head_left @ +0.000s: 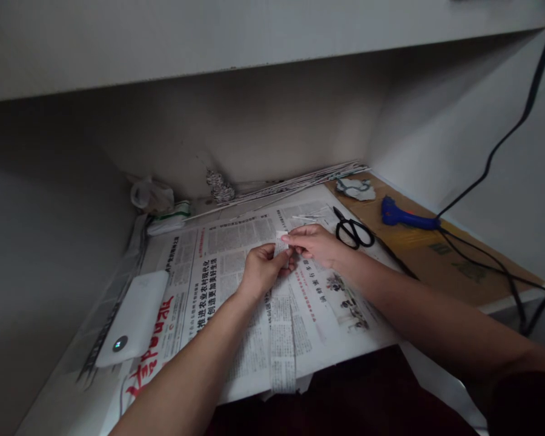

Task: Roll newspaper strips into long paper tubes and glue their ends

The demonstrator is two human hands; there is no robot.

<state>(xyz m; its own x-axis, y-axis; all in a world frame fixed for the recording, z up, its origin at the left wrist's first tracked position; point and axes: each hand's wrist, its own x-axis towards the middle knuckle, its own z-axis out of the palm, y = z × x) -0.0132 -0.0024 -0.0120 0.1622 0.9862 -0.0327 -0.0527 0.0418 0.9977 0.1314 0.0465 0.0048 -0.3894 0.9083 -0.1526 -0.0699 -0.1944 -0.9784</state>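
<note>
Strip of newsprint sits near the middle of the bench, its upper end up between both hands. A length runs from below the hands toward the person, to the newspaper's front edge; it looks like one piece, though the hands hide the join. The left hand pinches it between thumb and fingers; the right hand grips the top end, thumb pressed on the face. It should be light, limp and easily creased or torn, with little slip, so a flat pinch close to the end seems the best hold. Beneath lies the newspaper. Beyond the right hand are scissors, then a blue glue gun on cardboard. Thin rods lie at the back; a white power bank lies left.
</note>
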